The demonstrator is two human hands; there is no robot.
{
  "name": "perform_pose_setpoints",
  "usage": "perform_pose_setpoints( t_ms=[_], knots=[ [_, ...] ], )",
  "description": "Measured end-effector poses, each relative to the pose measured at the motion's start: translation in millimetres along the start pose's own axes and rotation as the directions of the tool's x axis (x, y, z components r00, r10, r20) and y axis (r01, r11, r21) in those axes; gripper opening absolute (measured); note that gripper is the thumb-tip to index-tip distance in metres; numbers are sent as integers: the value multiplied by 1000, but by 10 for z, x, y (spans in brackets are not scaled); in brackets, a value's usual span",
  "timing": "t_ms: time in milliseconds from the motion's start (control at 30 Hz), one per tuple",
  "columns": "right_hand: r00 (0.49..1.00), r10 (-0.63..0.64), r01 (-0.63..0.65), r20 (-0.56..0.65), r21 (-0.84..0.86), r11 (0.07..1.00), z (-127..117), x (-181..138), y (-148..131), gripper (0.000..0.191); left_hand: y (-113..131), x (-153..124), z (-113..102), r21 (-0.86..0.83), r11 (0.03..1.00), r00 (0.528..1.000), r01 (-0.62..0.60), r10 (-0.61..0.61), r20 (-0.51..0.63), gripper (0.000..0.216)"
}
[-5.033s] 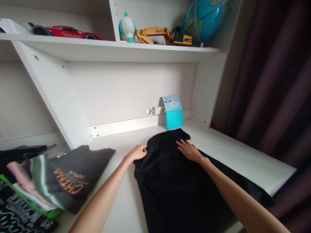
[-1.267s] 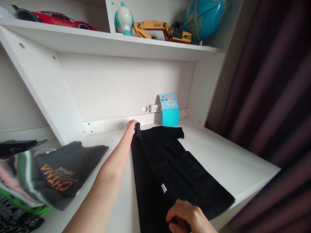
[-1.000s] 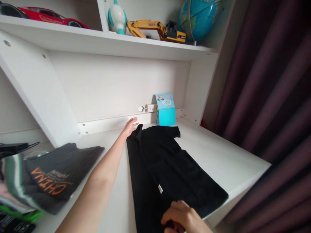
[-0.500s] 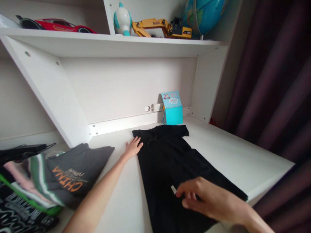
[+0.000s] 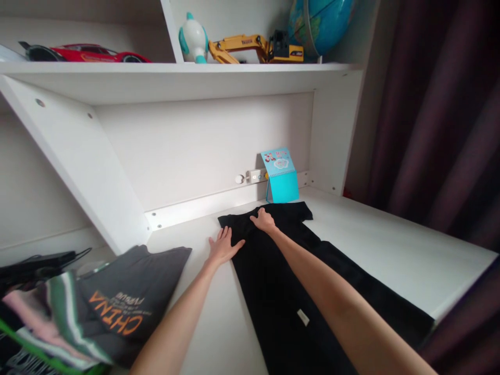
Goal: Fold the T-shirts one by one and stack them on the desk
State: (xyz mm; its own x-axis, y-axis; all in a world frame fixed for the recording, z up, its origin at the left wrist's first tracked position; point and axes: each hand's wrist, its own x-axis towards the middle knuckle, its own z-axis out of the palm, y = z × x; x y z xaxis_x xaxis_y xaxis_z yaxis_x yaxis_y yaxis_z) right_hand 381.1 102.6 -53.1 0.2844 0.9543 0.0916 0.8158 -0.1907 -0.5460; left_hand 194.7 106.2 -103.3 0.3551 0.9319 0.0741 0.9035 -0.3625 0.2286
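A black T-shirt [image 5: 269, 291] lies spread lengthwise on the white desk, with a short sleeve at its far right and a small white label [image 5: 303, 317] on its near part. My left hand [image 5: 223, 249] rests flat on its left edge, fingers spread over the cloth. Across the shirt reaches my right arm, and my right hand [image 5: 264, 221] is closed on the fabric near the far end. Its fingertips are partly hidden. To the left lies a grey T-shirt [image 5: 156, 281] with orange "CHINA" lettering, beside a striped green, white and pink garment [image 5: 64, 302].
A blue desk calendar [image 5: 283, 182] stands just behind the shirt, near a power socket strip [image 5: 257, 176]. Overhead, a shelf [image 5: 234, 78] holds a red toy car [image 5: 89, 53], a toy excavator [image 5: 269, 48] and a globe [image 5: 324, 26]. Dark curtains [image 5: 429, 130] hang at the right.
My right hand has moved from above the white label to the shirt's far end and closed on the cloth. My left hand stays at the left edge. The view has shifted slightly.
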Motion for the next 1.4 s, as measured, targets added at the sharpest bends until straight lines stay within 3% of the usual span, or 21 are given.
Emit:
perform_pose_setpoints(
  t_ms=[167,400,533,633,767,867,933,1033,1233,1400],
  knots=[
    [997,-39,37,-73,-27,999,239,100,-95,31,31,5,-1,23,999,999,28,-28,16,91],
    [971,-190,168,-145,-148,975,245,27,-94,35,56,-18,-3,3,999,999,39,-39,17,90],
    [942,-337,333,8,-177,926,275,-51,-97,41,61,-21,-20,-3,1000,999,31,-31,9,85],
    [931,-339,359,135,-163,919,299,-64,-34,41,55,-20,-26,1,1000,1000,15,-15,24,79],
    [970,-222,238,102,-187,953,71,45,202,39,37,-18,-21,6,1000,999,6,-7,40,80],
    [1000,-25,21,-18,-224,974,-321,168,545,38,35,-18,-23,-16,1000,1000,0,0,27,76],
    [991,117,-130,-66,-229,965,-581,217,827,35,43,-20,-32,-37,998,999,-46,46,0,69],
    [960,275,-278,-45,-224,934,-808,228,1190,30,61,-27,-52,-60,988,990,-144,144,1,58],
    [943,331,-320,45,-164,933,-793,293,1375,21,60,-48,-71,-70,974,970,-215,222,103,51],
    [961,274,-277,-39,-104,955,-885,459,1256,25,50,-62,-82,-64,970,966,-233,239,102,48]
  ],
)
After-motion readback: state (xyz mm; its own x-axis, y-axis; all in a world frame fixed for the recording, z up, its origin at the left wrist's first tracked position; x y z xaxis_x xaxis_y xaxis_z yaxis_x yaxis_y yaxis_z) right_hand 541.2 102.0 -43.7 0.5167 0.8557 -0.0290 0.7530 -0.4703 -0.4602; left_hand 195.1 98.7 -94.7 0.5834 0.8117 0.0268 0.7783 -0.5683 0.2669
